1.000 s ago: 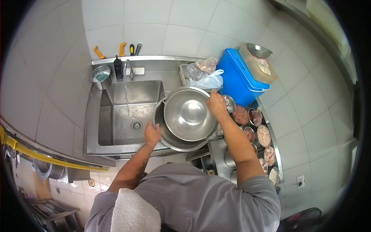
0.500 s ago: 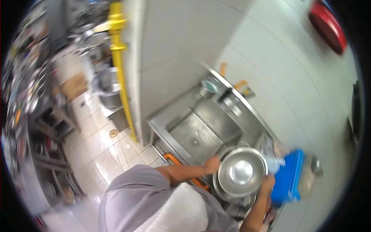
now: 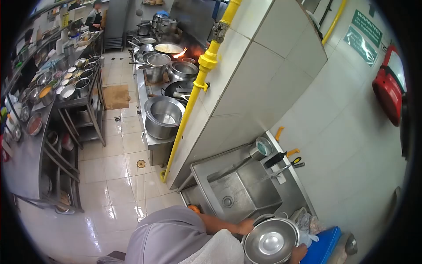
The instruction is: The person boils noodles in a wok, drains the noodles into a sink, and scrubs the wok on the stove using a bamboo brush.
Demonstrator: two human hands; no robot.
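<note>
A wide stainless steel mixing bowl (image 3: 269, 243) is held between my two hands, its shiny inside facing up and nothing in it. My left hand (image 3: 247, 226) is closed at its rim on the sink side. On the opposite side, my right hand (image 3: 299, 253) grips the rim near a blue plastic item (image 3: 323, 247). Under the bowl another metal rim shows, mostly covered. The steel sink (image 3: 246, 187) lies just beyond my left hand. Water appears to run from its tap (image 3: 285, 168).
A small metal pot (image 3: 262, 148) stands at the sink's back corner. Clear plastic bags (image 3: 307, 224) lie beside the bowl. A tiled wall and yellow pipe (image 3: 200, 83) separate the sink from a stove with pots (image 3: 163, 116) and flames. A person (image 3: 94, 16) stands far off.
My head view has swung up and left, so the stove and prep tables show sharply and the sink sits lower. Both hands still hold the mixing bowl, near the same place beside the sink.
</note>
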